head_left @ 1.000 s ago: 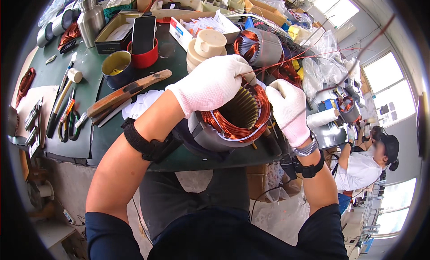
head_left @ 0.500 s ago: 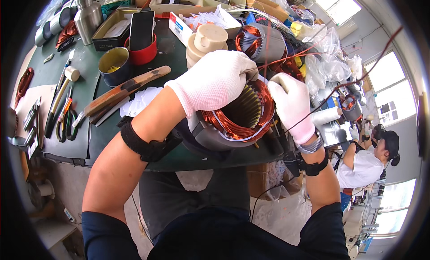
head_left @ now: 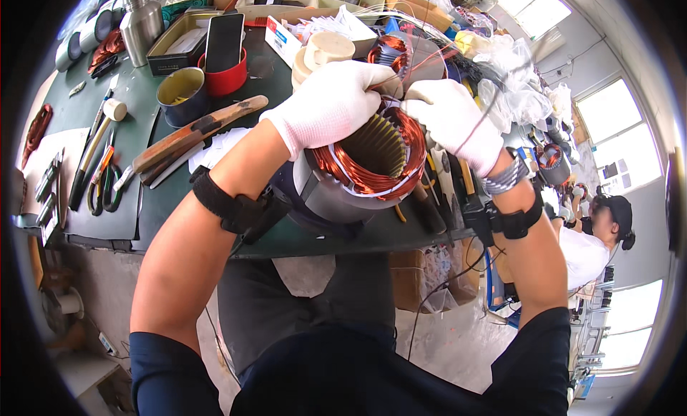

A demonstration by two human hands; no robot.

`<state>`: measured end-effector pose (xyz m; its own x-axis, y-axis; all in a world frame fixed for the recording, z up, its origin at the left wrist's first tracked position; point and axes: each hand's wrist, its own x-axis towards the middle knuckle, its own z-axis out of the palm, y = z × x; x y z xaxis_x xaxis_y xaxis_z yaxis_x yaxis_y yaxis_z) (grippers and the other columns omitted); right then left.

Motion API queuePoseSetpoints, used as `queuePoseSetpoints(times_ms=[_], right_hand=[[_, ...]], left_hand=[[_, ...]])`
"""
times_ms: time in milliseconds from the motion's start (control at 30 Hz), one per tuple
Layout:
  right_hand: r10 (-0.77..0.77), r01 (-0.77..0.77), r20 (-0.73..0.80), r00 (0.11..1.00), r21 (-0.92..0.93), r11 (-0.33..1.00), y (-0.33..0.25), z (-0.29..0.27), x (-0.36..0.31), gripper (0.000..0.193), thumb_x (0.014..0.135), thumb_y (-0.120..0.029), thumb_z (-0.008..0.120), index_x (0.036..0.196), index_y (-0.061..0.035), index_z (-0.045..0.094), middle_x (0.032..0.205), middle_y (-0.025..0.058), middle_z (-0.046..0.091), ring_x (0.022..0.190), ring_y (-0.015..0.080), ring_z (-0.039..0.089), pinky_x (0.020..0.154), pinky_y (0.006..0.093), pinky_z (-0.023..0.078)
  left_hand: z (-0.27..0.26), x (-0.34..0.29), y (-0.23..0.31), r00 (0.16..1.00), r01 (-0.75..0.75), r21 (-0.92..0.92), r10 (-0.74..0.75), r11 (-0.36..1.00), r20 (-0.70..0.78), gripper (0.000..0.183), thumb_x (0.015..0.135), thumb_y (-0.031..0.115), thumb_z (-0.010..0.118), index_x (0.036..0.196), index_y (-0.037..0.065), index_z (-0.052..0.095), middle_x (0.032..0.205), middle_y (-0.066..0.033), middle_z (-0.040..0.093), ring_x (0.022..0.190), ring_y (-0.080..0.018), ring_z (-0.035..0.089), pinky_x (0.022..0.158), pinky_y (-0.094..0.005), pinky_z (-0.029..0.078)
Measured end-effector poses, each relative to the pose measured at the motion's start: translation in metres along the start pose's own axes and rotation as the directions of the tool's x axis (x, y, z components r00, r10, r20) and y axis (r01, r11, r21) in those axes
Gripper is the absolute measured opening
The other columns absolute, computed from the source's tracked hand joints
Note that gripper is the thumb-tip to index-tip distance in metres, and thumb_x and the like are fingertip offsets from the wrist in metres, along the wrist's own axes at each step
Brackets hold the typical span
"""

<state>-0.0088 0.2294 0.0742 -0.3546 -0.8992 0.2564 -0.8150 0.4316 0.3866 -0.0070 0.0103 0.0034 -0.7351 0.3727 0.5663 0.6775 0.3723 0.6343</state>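
So I'm standing here watching someone work on a motor part, both hands up at the far side of it. The thing is a grey stator (head_left: 322, 190) sitting near the front edge of the green worktop (head_left: 164, 208), right in front of the person, open end up and leaning a bit. A fat ring of copper winding (head_left: 358, 181) bulges around its mouth, and you can see the ribbed bore inside.

The white-gloved left hand (head_left: 325, 104) reaches over the winding from the left, fingers curled in near the back rim. The right hand (head_left: 458, 119), gloved too, comes in from the other side, fingers bent toward the same rim, the two hands close together. Honestly can't tell if either set of fingers is pinching a wire; the gloves hide the tips.

Just behind the hands there's a cream plastic piece (head_left: 329, 51) and a second stator (head_left: 422, 54) lying on its side. Over to the left: a scorched-looking wooden paddle (head_left: 200, 133), a dark tin (head_left: 182, 97) with something yellow in it, a phone (head_left: 225, 42) propped in a red tub (head_left: 227, 76), and a small mallet (head_left: 114, 110). Far right, a co-worker (head_left: 583, 255) in a white top and dark cap.
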Motion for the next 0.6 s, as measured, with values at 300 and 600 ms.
queuePoseSetpoints(times_ms=[300, 600], right_hand=[[0.693, -0.77, 0.563, 0.449, 0.637, -0.019, -0.034, -0.002, -0.022, 0.037, 0.104, -0.034, 0.066, 0.078, -0.0088, 0.062, 0.054, -0.0007, 0.055, 0.039, 0.0075, 0.049, 0.039, 0.0232, 0.033], [0.04, -0.035, 0.058, 0.998, -0.093, 0.995, -0.022, -0.008, -0.034, 0.021, 0.093, -0.012, 0.065, 0.112, -0.0045, 0.071, 0.092, 0.0106, 0.067, 0.084, 0.0289, 0.068, 0.072, 0.0392, 0.055]], left_hand=[[0.003, -0.005, -0.009, 0.996, -0.083, -0.03, 0.084, 0.996, 0.04, 0.03, 0.092, 0.012, 0.053, 0.107, 0.004, 0.077, 0.103, -0.0173, 0.076, 0.099, -0.0329, 0.071, 0.094, -0.0398, 0.054], [0.001, -0.007, -0.007, 0.995, -0.089, 0.025, 0.088, 0.996, 0.043, 0.032, 0.096, 0.011, 0.052, 0.112, 0.002, 0.078, 0.106, -0.0176, 0.077, 0.102, -0.0308, 0.073, 0.097, -0.0384, 0.055]])
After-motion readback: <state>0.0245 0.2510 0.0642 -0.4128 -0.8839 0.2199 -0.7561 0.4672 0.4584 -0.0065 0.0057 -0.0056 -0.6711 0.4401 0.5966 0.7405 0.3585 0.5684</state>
